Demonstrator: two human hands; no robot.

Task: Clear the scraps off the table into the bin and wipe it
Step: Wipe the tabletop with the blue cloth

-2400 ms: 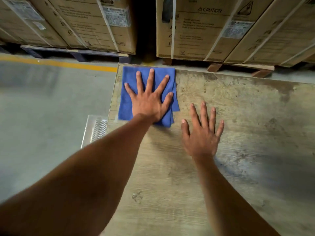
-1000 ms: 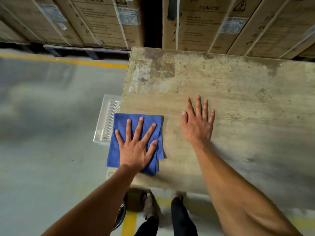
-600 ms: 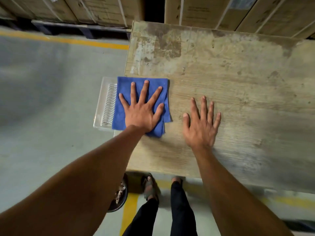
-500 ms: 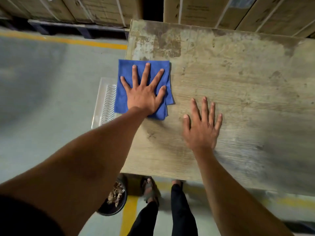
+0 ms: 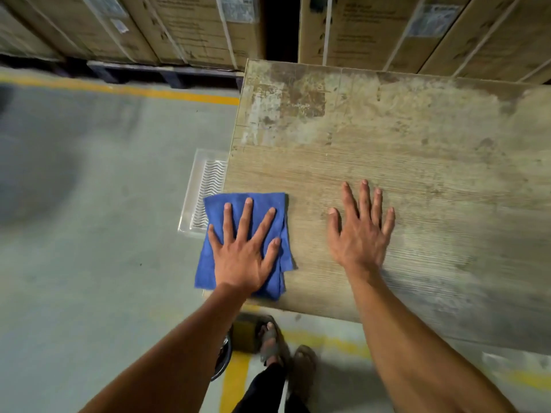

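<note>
Worn table: left hand spread on blue cloth, right hand flat.

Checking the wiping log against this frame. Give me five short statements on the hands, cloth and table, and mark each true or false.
1. The left hand presses flat on the blue cloth. True.
2. The right hand grips a second cloth. False: it rests open on the bare table.
3. The cloth lies at the table's far right corner. False: it is at the near left corner, overhanging the left edge.
4. Cardboard boxes stand behind the table. True.
5. Scraps are piled between the hands. False: none show there.
</note>
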